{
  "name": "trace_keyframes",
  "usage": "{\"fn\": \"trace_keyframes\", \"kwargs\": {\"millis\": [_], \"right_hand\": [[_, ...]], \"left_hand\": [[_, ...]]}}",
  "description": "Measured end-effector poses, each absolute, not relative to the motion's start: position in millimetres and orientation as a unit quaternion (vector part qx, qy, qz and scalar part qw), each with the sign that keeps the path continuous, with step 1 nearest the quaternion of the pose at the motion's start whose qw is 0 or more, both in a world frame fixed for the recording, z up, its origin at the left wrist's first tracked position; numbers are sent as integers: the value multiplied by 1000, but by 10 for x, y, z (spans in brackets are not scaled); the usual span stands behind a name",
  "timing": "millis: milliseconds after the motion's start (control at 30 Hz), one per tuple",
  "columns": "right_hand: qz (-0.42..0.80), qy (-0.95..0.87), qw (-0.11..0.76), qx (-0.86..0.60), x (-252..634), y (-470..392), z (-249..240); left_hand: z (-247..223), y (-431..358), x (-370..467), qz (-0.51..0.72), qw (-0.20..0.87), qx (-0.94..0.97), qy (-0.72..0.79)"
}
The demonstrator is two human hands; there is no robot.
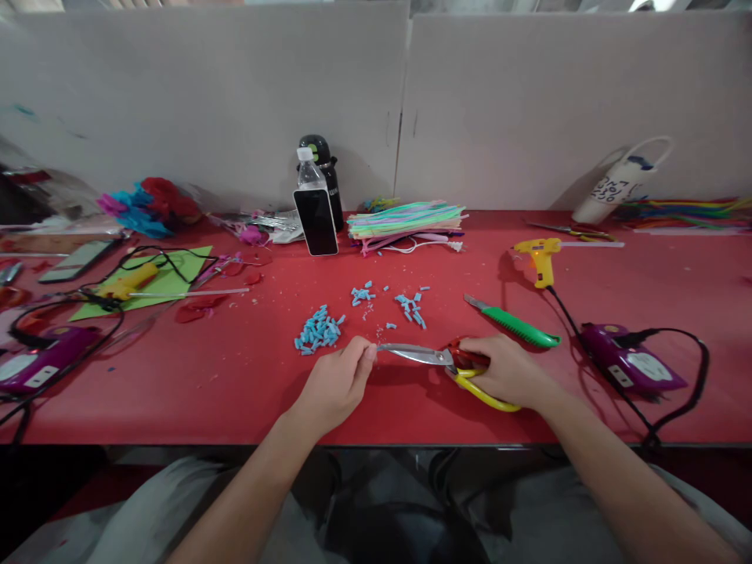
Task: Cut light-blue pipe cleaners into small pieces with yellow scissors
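My right hand [505,368] is wrapped round the red and yellow handles of a pair of scissors [420,354], whose blades point left and look nearly closed. At the blade tips, my left hand [341,380] pinches finger and thumb together; a tiny bluish bit shows there, too small to name. Just beyond that hand lies a pile of short blue pieces [320,330] on the red table. Two smaller groups of blue pieces [362,294] and blue pieces [412,309] lie farther back, with pale crumbs between them.
A green utility knife [520,325] lies right of the scissors, near a yellow glue gun [544,258] and a purple power box [631,360]. Behind are a phone [317,223] propped on a bottle [309,172] and a bundle of pastel pipe cleaners [405,223]. Green paper [176,274] lies left.
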State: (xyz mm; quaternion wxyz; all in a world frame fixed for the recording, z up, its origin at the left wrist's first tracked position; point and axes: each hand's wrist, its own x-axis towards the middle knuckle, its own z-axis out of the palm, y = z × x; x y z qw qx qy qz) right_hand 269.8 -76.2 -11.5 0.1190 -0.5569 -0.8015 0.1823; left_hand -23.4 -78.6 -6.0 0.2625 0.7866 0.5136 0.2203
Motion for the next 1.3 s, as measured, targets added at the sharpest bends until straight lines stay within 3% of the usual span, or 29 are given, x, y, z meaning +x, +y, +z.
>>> {"fn": "trace_keyframes", "kwargs": {"millis": [1300], "right_hand": [[154, -808, 124, -555, 2705, -796, -115]], "left_hand": [[-40, -787, -227, 232, 280, 778, 512]]}}
